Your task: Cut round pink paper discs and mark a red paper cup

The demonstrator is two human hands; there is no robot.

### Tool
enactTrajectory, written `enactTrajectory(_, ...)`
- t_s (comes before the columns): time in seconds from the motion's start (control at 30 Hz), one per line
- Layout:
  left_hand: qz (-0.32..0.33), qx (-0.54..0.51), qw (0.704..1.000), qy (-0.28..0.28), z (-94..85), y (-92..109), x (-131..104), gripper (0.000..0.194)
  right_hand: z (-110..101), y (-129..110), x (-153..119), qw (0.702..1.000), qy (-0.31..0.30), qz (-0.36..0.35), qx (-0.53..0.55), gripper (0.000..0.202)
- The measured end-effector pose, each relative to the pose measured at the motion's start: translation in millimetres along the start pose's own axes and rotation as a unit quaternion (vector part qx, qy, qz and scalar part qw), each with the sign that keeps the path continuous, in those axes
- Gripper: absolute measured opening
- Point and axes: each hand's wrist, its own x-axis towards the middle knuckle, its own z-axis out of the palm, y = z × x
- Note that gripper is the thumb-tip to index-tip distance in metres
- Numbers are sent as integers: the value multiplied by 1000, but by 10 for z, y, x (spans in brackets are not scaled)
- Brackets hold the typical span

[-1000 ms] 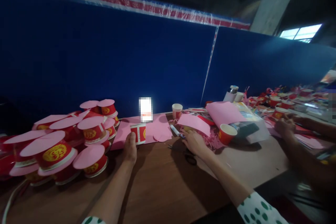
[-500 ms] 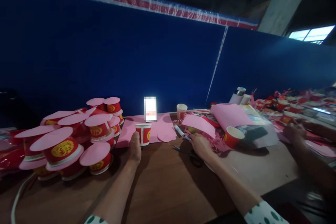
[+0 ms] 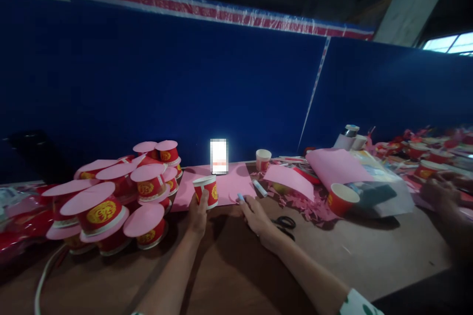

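My left hand is closed round a red paper cup with a white rim and gold emblem. The cup is held tilted slightly, over the front edge of the pink paper sheet. To its right, my right hand grips a slim stick with a pale blue end; its exact kind I cannot make out. A pink paper disc lies on the sheet, partly behind these fingers. Black-handled scissors rest beside my right hand, partly hidden by it. A white tube lies just beyond.
Red cups topped with pink discs are stacked on the left. A lit phone stands behind the sheet. Rightward are another cup, pink paper shreds and a plastic bag. Another person's hands work at far right.
My right hand has moved left from beside the paper shreds, bringing the blue-ended stick towards the cup. The cup is more tilted in my left hand. The view has shifted slightly.
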Motion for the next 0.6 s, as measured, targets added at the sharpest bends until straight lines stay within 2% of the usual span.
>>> enactTrajectory(0.1,-78,-75,994,-25,21,41,-51,44,50,26,-52,999,-24,17,41,25)
enactTrajectory(0.23,-158,-98,979,-78,37,48,-90,46,59,34,-103,991,-37,66,111,29)
enactTrajectory(0.43,-182,-91,972,-115,25,24,-100,49,103,53,-75,967,-38,118,224,32)
enactTrajectory(0.6,-188,-111,966,-135,39,54,-116,49,33,-24,-67,941,-44,152,299,35)
